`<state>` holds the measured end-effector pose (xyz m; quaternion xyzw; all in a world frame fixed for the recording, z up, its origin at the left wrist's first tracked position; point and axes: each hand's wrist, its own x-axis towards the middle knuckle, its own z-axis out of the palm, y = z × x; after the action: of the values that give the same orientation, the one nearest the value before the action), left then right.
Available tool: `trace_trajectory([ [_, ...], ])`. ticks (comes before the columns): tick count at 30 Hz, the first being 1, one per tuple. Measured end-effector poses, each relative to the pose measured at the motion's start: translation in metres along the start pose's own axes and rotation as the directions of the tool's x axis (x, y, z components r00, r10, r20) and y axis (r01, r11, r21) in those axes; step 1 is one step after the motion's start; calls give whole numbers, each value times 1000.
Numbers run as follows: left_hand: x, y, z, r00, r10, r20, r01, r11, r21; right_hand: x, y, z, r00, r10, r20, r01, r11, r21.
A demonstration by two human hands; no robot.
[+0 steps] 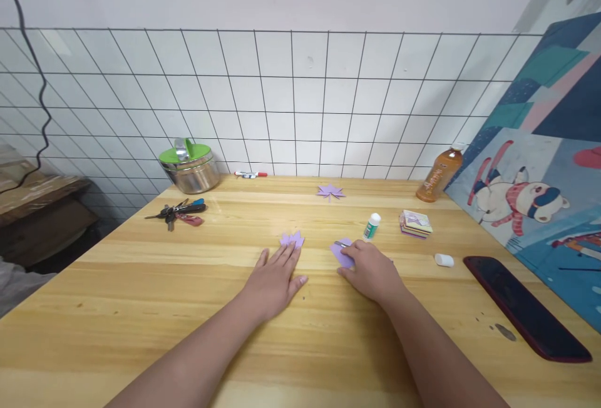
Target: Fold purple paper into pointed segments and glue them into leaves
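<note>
My left hand (275, 278) lies flat on the table, fingers stretched out. Its fingertips rest on a purple paper cutout (295, 238) with pointed tips, partly hidden beneath them. My right hand (373, 268) is closed beside and partly over a purple piece of paper (344, 258). From under its fingers pokes a small tool with a grey metal tip (340, 244); my hand covers most of it, so its kind is unclear. Just beyond that hand stands an uncapped glue stick (371, 226). A purple pointed paper shape (330, 191) lies farther back.
To the right are a paper stack (416, 223), a white cap (444, 260), a dark phone (526, 308) and an amber bottle (440, 173). On the left sit keys (181, 211) and a steel pot (191, 173) with a green lid. A marker (250, 174) lies by the tiled wall.
</note>
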<state>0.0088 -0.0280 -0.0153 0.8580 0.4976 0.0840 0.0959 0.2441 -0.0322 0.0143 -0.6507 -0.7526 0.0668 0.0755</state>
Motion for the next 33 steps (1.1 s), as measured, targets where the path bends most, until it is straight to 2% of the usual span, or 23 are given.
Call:
trace_trajectory([
  [10, 3, -4, 0, 1000, 14, 9, -14, 1000, 1, 3, 0, 2, 999, 18, 33, -14, 992, -129],
  [19, 4, -2, -3, 993, 52, -107, -53, 999, -1, 1, 5, 3, 999, 33, 3, -33, 999, -5],
  [25, 4, 0, -6, 983, 85, -160, -90, 996, -28, 4, 8, 6, 995, 87, 37, -90, 992, 88],
  [33, 3, 1, -7, 983, 149, -108, -155, 987, -50, 6, 14, 8, 996, 91, 24, -94, 984, 149],
])
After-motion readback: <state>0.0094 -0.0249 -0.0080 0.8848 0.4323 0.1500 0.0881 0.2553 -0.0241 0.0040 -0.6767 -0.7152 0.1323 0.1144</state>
